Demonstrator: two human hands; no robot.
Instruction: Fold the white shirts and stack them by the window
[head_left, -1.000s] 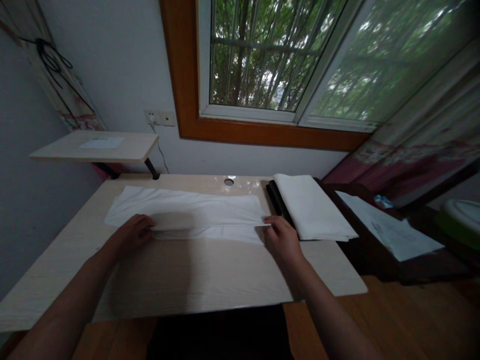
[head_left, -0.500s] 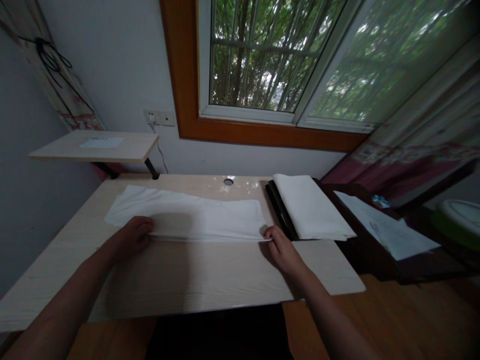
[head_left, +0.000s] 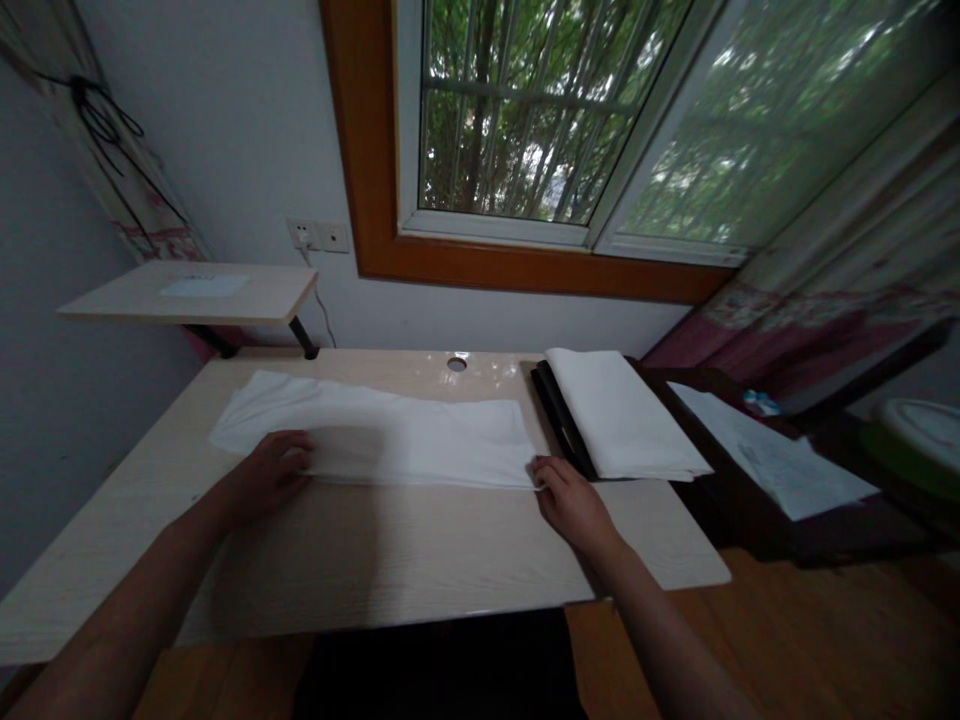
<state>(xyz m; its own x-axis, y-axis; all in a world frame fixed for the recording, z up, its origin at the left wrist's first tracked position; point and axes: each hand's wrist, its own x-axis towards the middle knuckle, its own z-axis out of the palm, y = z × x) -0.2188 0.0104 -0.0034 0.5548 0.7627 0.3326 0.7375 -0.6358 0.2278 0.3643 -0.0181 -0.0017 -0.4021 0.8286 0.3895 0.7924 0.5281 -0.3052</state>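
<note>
A long white cloth (head_left: 420, 440), folded into a strip, lies flat on the pale wooden desk (head_left: 450, 560). Its left end is wrinkled and layered; whether it is a garment I cannot tell. At the near edge, left of its middle, my left hand (head_left: 274, 472) has its fingers curled down and closed on the fabric, fingertips partly hidden. My right hand (head_left: 571, 500) pinches the near right corner between thumb and fingers. Just beyond that corner, a stack of folded white cloth (head_left: 626, 415) rests on a black folded item (head_left: 562, 420).
A raised shelf (head_left: 262, 295) on black legs stands at the desk's back left. A round hole (head_left: 457, 365) is near the back edge. To the right, a dark surface holds a white sheet (head_left: 772, 455). A window (head_left: 555, 110) is behind the desk.
The cloth's near edge has come down slightly toward me and lies flatter. My right hand has moved a little right and nearer; my left hand has shifted barely to the right.
</note>
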